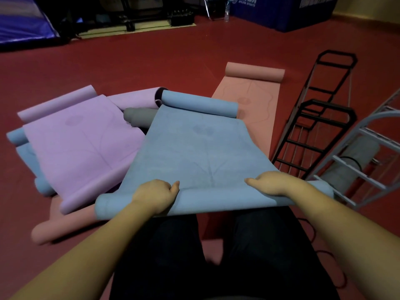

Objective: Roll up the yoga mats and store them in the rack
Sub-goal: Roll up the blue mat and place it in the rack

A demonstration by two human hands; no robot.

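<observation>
Floor [151, 61]: dark red, smooth, dimly lit. Blue yoga mat [194, 152] lies spread in front of the person, its far end curled into a roll and its near end rolled up at the person's knees. Left hand [154, 194] and right hand [271, 182] both rest on top of the near roll, fingers curled over it, thumbs pointing inward along the mat surface.

Left of it: a purple mat [82, 144], partly unrolled, overlapping other blue, purple and grey rolls. A pink mat [249, 100] lies beyond and beneath, far end rolled.

Right side: black wire rack [313, 118] leaning on the floor; beside it a white rack [368, 152] holding a grey rolled mat [348, 161].

Background: blue banner-covered barrier [281, 11], dark equipment along the far wall, blue fabric [21, 22] at far left.
</observation>
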